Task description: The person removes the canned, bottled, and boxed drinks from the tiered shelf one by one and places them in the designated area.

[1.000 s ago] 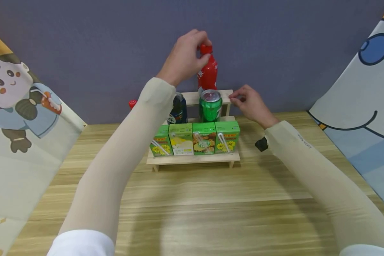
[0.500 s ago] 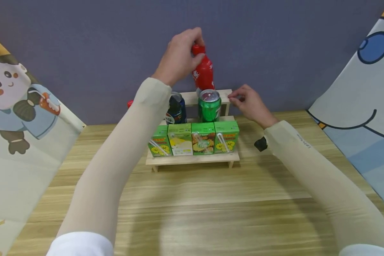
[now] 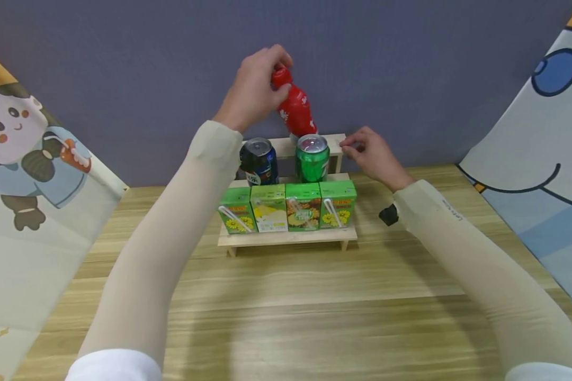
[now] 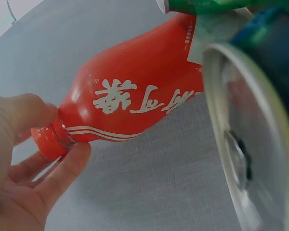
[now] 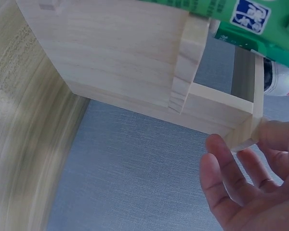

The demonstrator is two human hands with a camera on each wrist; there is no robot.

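Note:
In the head view my left hand (image 3: pixel 255 87) grips a red cola bottle (image 3: pixel 296 108) at its cap and neck. The bottle leans with its cap to the left; its base, at the top tier of a stepped wooden rack (image 3: pixel 333 142), is partly hidden by a green can (image 3: pixel 312 159). The left wrist view shows thumb and fingers around the red cap (image 4: pixel 50 142). My right hand (image 3: pixel 374 156) pinches the right end of the top tier, thumb on one side and fingers on the other in the right wrist view.
A dark blue can (image 3: pixel 259 161) stands left of the green one on the middle tier. Several juice boxes (image 3: pixel 269 209) line the bottom tier. Behind the rack rises a grey-blue wall (image 3: pixel 400 74); the wooden table (image 3: pixel 286 317) lies in front.
My left hand has moved left with the bottle's cap, so the bottle has gone from upright to leaning. More of the blue can shows. The right hand stays put.

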